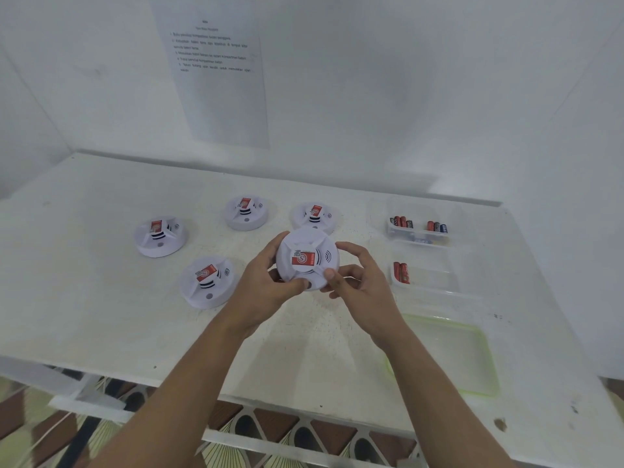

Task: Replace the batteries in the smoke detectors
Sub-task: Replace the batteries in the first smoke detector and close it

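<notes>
A white table [101, 315] fills most of the view, set against white walls, with a printed sheet of paper [223, 79] fixed to the far wall; its text is too blurred to read. On the near right of the table lies a flat clear lid with a green rim [486, 383]. Far from it, at the right, stand two clear plastic containers. The far container [418, 239] holds two groups of upright batteries [401, 221], red, black and blue ones, one group at its left and one nearer its right. The near container [429, 282] holds only a pair of red batteries [401, 272] against its left wall; the rest of it looks bare.

Four white round smoke detectors rest on the table with red labels facing up: one at the far left [161, 236], one at the near left [209, 282], one at the far middle [246, 212], and one far right of that [314, 214], just behind the hands.

A fifth smoke detector [308, 260] is held above the middle of the table, label up, between both hands. The left hand [266, 285] cups its left edge, the grip pressed on the rim with the thumb on the near edge. The right hand [358, 282] holds the right edge, the grip pinching the rim between thumb and fingers.
</notes>
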A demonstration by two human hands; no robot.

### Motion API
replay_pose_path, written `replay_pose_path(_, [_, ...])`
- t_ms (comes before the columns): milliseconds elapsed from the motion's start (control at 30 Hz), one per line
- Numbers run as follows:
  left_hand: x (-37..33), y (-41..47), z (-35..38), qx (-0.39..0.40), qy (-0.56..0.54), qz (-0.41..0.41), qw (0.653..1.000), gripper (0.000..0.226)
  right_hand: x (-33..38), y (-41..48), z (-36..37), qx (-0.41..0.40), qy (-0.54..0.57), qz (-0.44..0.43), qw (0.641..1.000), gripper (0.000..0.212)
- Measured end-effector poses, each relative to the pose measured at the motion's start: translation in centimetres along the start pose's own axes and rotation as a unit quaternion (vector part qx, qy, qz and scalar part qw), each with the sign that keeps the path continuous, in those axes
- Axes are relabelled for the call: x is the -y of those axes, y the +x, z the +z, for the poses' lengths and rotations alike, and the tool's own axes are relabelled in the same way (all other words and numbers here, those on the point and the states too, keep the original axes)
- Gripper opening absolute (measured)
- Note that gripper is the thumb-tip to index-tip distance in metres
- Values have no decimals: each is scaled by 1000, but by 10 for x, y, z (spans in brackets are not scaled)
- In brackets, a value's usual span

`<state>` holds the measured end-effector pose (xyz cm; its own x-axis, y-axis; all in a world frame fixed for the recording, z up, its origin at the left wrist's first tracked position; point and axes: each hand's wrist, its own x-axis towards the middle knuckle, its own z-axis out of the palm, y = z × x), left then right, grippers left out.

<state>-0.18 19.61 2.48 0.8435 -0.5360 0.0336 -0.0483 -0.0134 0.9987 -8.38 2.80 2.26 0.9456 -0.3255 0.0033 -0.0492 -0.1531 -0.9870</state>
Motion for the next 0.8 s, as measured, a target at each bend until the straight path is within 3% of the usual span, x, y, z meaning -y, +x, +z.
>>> replay_pose_path(233, [-6,-1,-4,27,52,0,998,63,-2,0,-1,-2,22,2,1000,45])
replay_pose_path(800, [2,-4,-16,-21,77,-22,997,59,-1,5,-3,39,34,11,999,37])
